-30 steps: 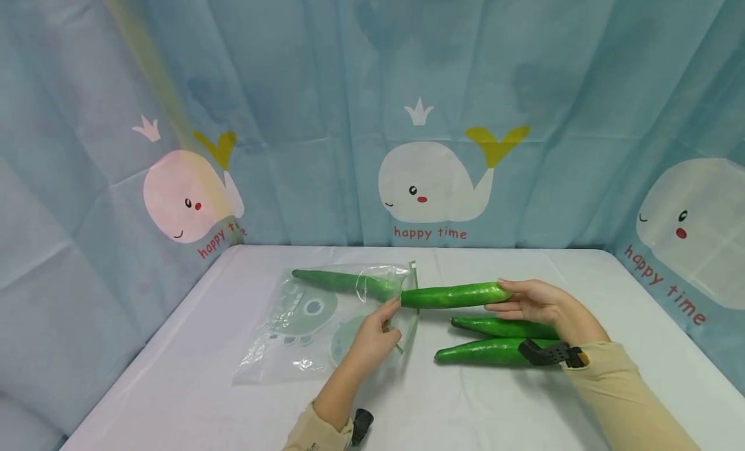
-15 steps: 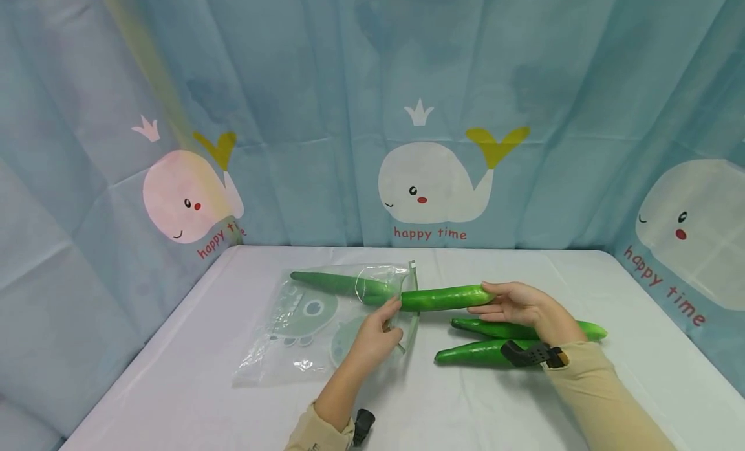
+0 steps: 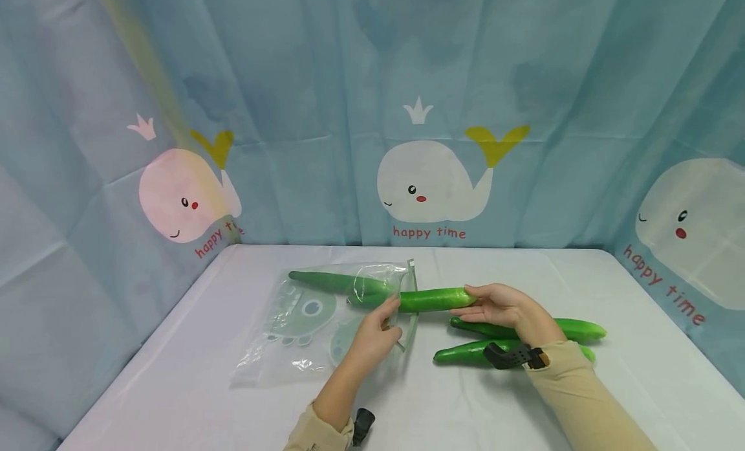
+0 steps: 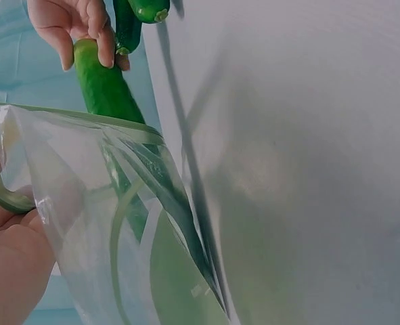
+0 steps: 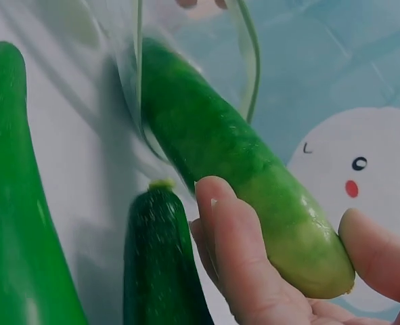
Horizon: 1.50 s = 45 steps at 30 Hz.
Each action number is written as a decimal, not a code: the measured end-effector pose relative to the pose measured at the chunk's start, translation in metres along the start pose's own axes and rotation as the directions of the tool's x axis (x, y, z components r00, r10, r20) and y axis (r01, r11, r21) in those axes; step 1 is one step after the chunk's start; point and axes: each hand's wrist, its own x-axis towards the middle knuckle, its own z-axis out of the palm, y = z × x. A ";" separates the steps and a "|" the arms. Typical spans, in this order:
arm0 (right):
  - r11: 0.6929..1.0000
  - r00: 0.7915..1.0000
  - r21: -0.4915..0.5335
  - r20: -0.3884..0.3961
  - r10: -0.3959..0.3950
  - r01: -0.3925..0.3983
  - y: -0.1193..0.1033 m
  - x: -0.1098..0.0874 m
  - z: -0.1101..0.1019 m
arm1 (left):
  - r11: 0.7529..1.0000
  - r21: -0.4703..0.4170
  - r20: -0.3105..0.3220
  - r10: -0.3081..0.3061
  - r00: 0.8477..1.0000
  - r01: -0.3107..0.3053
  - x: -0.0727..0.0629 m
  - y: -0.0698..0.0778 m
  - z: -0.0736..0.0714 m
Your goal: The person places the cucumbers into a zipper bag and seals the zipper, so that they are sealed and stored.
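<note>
My right hand (image 3: 497, 307) grips a green cucumber (image 3: 439, 299) by its pale right end, thumb on one side and fingers on the other. Its far end lies inside a clear zip bag (image 3: 264, 363) with a green-edged mouth and cartoon print. At that mouth my left hand (image 3: 375, 341) pinches the bag's edge and holds the opening apart, as the left wrist view (image 4: 13, 244) also has it. Another cucumber (image 3: 332, 282) lies wholly within the bag, along its back side. In the right wrist view the held cucumber (image 5: 233, 149) slants through the green-rimmed opening.
Two more cucumbers, one farther back (image 3: 582, 330) and one nearer (image 3: 462, 354), lie on the white table (image 3: 174, 399) under my right forearm. A blue curtain (image 3: 314, 82) with whale prints stands behind the table and along its sides.
My right hand has moved left, sliding the cucumber deeper into the bag. My left hand stays at the bag's mouth. More of the two loose cucumbers shows behind the right forearm.
</note>
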 end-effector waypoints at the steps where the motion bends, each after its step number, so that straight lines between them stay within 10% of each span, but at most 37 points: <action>1: 1.000 1.000 0.000 0.006 -0.001 0.001 0.001 0.001 0.001 | 1.000 0.002 -0.002 0.000 1.000 0.000 0.000 0.000 0.000; 23: 0.949 0.999 0.311 0.006 0.042 -0.042 0.009 0.023 0.024 | 1.000 -0.009 -0.013 0.023 1.000 -0.023 -0.001 0.002 -0.001; 45: 0.933 0.998 0.355 0.041 0.051 -0.062 0.020 0.038 0.043 | 1.000 -0.001 -0.007 0.028 1.000 -0.028 -0.002 0.003 -0.001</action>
